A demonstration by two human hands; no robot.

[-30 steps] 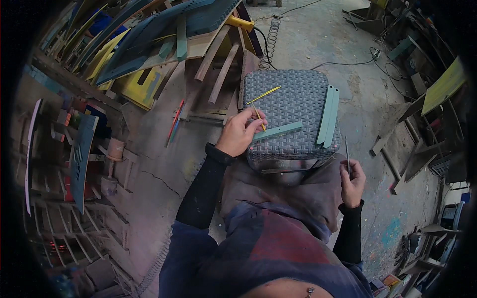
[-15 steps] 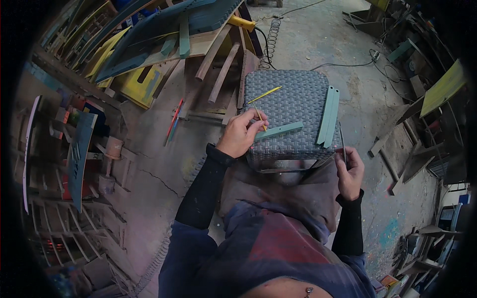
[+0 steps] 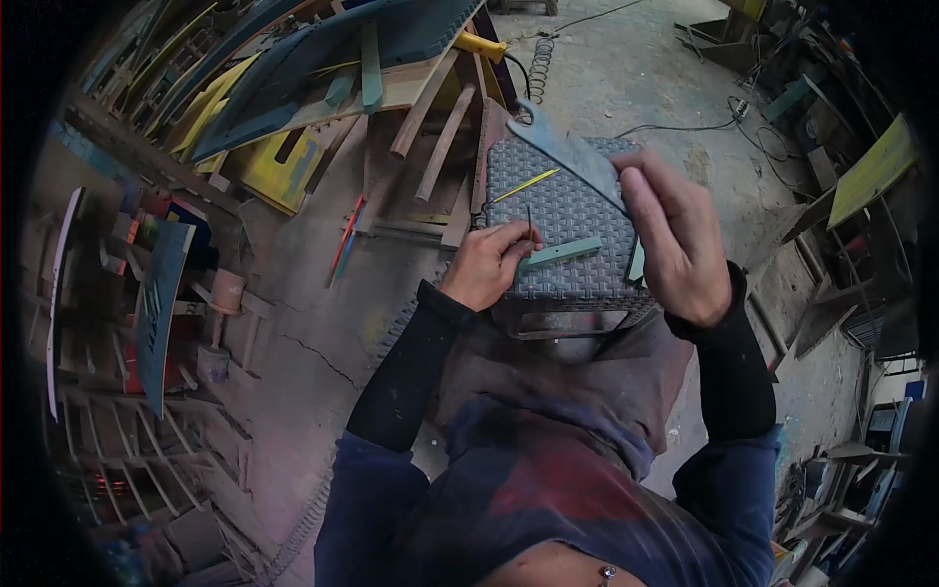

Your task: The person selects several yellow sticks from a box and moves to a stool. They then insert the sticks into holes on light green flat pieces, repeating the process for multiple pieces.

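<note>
A grey woven stool point(image 3: 577, 279) stands in front of my knees. On it lie a short green wooden strip point(image 3: 562, 253) and a yellow pencil point(image 3: 525, 185). My left hand point(image 3: 484, 266) pinches a thin dark nail point(image 3: 529, 223) upright at the near end of that strip. Above the stool's right side, my right hand point(image 3: 675, 245) is raised and grips a flat grey metal tool point(image 3: 567, 157), whose far end points up and to the left. A second green strip point(image 3: 636, 264) shows partly from under my right hand.
Painted boards and wooden slats point(image 3: 323, 108) are piled against the stool's far left side. A black cable and a coiled spring point(image 3: 540, 57) lie on the concrete floor beyond. Wooden racks point(image 3: 147, 323) stand at the left, and scrap boards point(image 3: 861, 186) at the right.
My right hand has risen from beside my right knee to above the stool, bringing the flat grey tool with it. The left hand stays at the green strip.
</note>
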